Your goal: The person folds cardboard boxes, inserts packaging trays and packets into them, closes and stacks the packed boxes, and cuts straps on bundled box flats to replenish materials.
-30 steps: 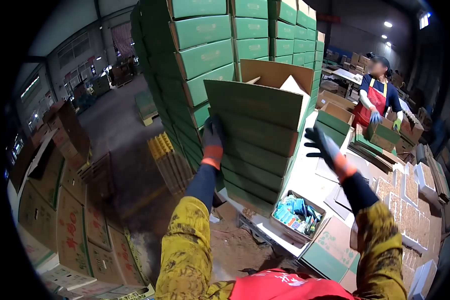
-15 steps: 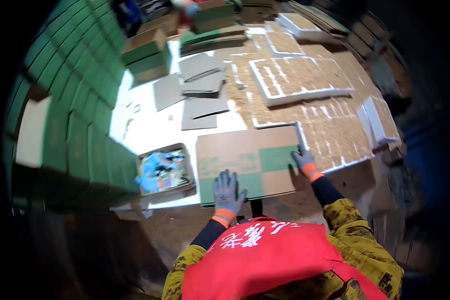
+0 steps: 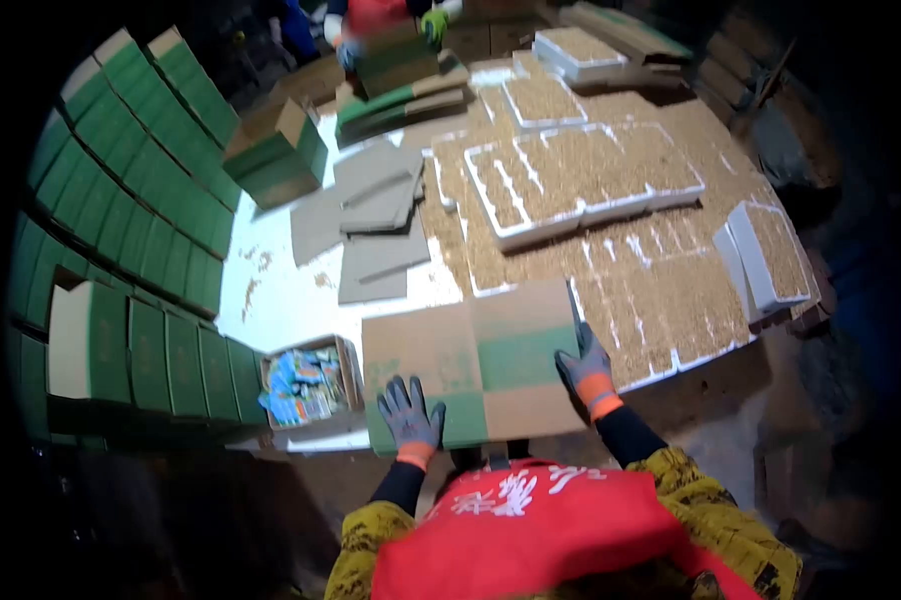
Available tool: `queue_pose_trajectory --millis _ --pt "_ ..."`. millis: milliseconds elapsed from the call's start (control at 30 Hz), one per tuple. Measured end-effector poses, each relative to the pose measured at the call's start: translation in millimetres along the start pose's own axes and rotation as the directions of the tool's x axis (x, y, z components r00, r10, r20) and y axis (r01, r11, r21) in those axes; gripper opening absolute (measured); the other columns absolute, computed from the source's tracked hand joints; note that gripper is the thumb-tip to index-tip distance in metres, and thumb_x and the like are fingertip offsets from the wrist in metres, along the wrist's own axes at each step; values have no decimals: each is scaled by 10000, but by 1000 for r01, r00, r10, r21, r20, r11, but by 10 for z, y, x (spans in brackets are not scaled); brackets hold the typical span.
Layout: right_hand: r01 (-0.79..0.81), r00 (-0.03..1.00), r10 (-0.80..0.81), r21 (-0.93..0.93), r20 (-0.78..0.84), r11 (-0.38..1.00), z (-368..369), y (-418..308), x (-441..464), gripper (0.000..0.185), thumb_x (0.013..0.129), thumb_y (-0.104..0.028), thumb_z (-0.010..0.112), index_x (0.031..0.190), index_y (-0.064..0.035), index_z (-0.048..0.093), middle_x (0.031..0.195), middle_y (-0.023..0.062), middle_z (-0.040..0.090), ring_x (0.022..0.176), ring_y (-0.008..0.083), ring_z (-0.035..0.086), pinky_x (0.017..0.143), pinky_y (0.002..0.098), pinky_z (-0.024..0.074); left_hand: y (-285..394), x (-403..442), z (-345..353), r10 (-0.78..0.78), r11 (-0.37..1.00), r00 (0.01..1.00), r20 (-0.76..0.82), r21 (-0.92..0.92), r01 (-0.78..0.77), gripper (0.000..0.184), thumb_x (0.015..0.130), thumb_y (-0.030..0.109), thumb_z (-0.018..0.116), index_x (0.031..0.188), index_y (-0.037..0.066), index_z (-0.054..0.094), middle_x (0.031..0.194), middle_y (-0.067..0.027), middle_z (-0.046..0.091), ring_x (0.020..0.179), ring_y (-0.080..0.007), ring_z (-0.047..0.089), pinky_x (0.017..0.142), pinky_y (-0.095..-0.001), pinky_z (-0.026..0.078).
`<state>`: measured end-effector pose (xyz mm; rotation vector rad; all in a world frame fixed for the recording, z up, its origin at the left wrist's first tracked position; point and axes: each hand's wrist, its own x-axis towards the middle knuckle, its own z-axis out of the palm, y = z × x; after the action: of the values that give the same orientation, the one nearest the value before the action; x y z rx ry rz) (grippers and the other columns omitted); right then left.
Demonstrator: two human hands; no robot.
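A flattened cardboard box (image 3: 521,345), brown with green bands, lies in front of me at the table's near edge. My left hand (image 3: 411,415), in a grey glove with an orange cuff, rests on its lower left part with fingers spread and palm down. At its right edge my right hand (image 3: 585,368), gloved the same way, grips the side, the thumb over the top face and some fingers hidden behind the edge. To the left of the cardboard stands an open carton (image 3: 349,370) holding blue and white printed packets (image 3: 303,385).
Green boxes (image 3: 136,180) are stacked along the left. Grey cardboard sheets (image 3: 371,275) lie mid-table. White foam trays (image 3: 591,208) filled with tan grainy material cover the right. An open green-brown box (image 3: 281,165) stands far left; across the table, a gloved person handles another box.
My view has shifted, and the whole scene appears moved and turned. The flattened box's right edge looks slightly raised, with my right hand wrapped further around it. My left hand stays on its face.
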<state>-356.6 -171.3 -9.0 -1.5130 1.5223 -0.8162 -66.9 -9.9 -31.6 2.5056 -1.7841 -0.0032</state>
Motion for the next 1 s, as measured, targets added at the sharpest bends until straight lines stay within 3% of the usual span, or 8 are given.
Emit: queue_pose_trajectory --millis 67,300,467,533,567,667,800,1000 --pt "-138 990 105 455 97 880 -90 97 192 538 734 -52 728 1215 67 518 1065 139 640 932 172 618 805 275 499 -100 32 38 26 997 1000 -8 -76 -27 830 778 503 603 1425 77 308 1466 -241 246 1349 -412 218 1111 -532 114" --pt "20 962 -213 735 170 678 -638 -393 455 373 784 20 660 1149 30 585 1066 84 648 944 142 607 850 266 485 -53 743 -2169 65 995 830 -554 -32 -99 837 815 437 608 1407 -43 264 1423 -242 316 1324 -416 262 1110 -506 145" --pt "373 911 -308 229 -274 899 -675 -881 140 459 780 34 597 1233 33 519 1169 120 593 1096 214 560 935 308 447 -340 866 -2468 390 871 921 -17 -317 -374 284 886 231 539 1115 94 637 948 -141 643 897 -339 580 851 -393 449" --pt "634 602 -649 -215 -465 743 -597 -1562 -136 506 786 -36 623 1271 4 481 1289 141 495 1212 314 447 1026 403 360 -475 926 -2505 515 789 848 124 -455 -413 283 899 209 552 1133 80 643 988 -111 670 915 -268 620 845 -339 473" --pt "759 595 -678 25 -432 651 -413 -1857 -234 503 801 -140 652 1261 -12 495 1289 152 483 1214 365 437 1056 468 308 -524 974 -2490 518 738 828 215 -602 -305 289 898 203 567 1143 67 637 1009 -96 672 921 -229 618 852 -319 470" --pt "790 583 -734 -454 349 412 -78 -2447 -524 684 859 -554 512 1411 -179 362 1450 144 343 1351 377 267 1116 524 163 -600 1124 -2468 546 606 650 529 -785 128 328 882 171 632 1171 15 618 1095 -50 664 956 -84 574 869 -240 452" --pt "850 497 -705 -446 506 280 -179 -2255 -703 604 877 -534 472 1397 -240 384 1459 140 318 1353 377 264 1106 546 170 -591 1272 -2571 513 765 550 659 -642 54 374 876 303 639 1168 69 638 1092 -79 674 934 -135 605 883 -269 454" --pt "791 612 -701 -310 366 528 -528 -1970 -1285 291 818 -390 596 1078 -273 653 1508 52 259 1394 363 189 1125 559 122 -477 967 -2822 405 700 910 -90 -609 -372 158 808 103 677 772 -15 578 664 -76 603 618 -101 534 582 -289 459"
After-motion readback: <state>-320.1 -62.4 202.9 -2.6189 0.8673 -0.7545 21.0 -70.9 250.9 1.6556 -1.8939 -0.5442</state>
